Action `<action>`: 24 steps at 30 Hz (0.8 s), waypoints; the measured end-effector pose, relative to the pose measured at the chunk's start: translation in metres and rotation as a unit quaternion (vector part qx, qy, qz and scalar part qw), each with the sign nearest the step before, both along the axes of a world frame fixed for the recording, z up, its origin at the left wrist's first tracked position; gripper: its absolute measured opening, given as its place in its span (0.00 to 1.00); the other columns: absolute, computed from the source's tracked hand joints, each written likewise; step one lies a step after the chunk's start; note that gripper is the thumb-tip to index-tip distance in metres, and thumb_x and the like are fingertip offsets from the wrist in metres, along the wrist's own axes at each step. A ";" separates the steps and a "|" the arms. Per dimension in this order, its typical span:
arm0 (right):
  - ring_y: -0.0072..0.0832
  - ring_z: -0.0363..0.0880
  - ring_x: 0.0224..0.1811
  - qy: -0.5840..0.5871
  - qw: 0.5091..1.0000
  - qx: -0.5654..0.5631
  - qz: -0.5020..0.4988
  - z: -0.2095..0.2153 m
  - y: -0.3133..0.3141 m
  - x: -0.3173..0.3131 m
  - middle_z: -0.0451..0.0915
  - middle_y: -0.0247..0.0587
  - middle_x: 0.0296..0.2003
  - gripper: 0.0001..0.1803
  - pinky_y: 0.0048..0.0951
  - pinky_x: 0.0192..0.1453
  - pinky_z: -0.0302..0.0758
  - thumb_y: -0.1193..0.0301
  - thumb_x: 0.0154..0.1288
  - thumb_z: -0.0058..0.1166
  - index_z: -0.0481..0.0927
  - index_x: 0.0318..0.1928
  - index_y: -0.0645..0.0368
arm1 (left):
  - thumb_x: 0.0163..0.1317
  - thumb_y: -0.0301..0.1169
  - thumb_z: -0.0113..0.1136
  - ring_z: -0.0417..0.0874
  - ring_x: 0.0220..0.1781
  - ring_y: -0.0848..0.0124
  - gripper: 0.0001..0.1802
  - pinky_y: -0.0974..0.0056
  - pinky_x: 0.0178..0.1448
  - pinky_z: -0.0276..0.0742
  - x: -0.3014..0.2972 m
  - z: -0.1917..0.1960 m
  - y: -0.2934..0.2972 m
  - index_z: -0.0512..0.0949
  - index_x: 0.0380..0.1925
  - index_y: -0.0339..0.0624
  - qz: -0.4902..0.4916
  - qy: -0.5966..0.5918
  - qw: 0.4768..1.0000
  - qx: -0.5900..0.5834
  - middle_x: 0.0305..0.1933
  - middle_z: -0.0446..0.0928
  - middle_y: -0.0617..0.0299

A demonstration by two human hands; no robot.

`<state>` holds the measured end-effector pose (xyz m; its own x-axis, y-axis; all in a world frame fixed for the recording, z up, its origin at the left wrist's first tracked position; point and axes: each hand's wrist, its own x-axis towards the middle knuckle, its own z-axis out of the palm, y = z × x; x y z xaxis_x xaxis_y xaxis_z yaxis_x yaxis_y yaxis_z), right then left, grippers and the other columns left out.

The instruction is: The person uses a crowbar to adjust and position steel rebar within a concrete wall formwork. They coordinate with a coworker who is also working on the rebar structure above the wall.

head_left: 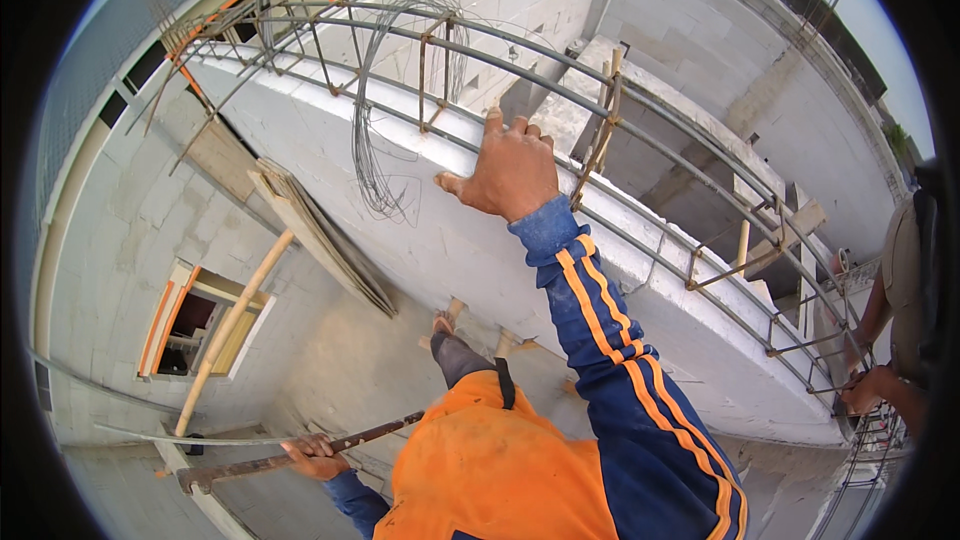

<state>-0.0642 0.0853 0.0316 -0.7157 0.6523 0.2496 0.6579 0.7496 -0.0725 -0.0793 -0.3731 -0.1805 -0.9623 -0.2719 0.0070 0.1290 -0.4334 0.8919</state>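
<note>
My right hand rests on the top edge of a white block wall, thumb spread to the left and fingers apart over a lower bar of the rebar cage. The palm's contact is hidden. Low on the left, my left hand is closed around a long rusty metal bar with a hooked end; its other end reaches my orange shirt. Just left of my right hand, a loose coil of thin tie wire hangs over the cage and down the wall's near face.
At the right edge, another person's hands are by the cage's end. Boards lean on the wall at left, near a bamboo pole and a window opening. My foot is on a narrow wooden support below.
</note>
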 end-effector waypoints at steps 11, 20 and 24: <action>0.63 0.69 0.64 0.026 0.996 -0.088 0.004 0.007 0.008 -0.002 0.70 0.76 0.58 0.67 0.49 0.65 0.70 0.24 0.45 0.55 0.62 0.67 0.75 | 0.68 0.47 0.58 0.57 0.08 0.79 0.25 0.68 0.16 0.61 -0.019 -0.008 -0.012 0.61 0.17 0.52 -0.010 0.011 0.999 -0.039 0.11 0.59 0.70; 0.61 0.65 0.67 0.127 0.983 -0.120 0.061 0.010 0.017 -0.063 0.64 0.77 0.63 0.59 0.42 0.70 0.65 0.32 0.61 0.48 0.57 0.66 0.81 | 0.68 0.44 0.58 0.57 0.10 0.79 0.24 0.71 0.16 0.57 -0.046 -0.012 -0.009 0.61 0.16 0.51 -0.013 0.002 1.000 -0.013 0.11 0.59 0.71; 0.61 0.69 0.64 0.033 0.995 -0.095 0.016 0.010 0.014 -0.078 0.69 0.77 0.58 0.55 0.45 0.67 0.68 0.35 0.64 0.45 0.60 0.65 0.81 | 0.68 0.43 0.58 0.57 0.10 0.79 0.24 0.71 0.16 0.57 -0.047 -0.019 -0.011 0.62 0.16 0.51 0.001 -0.005 1.000 -0.004 0.12 0.59 0.71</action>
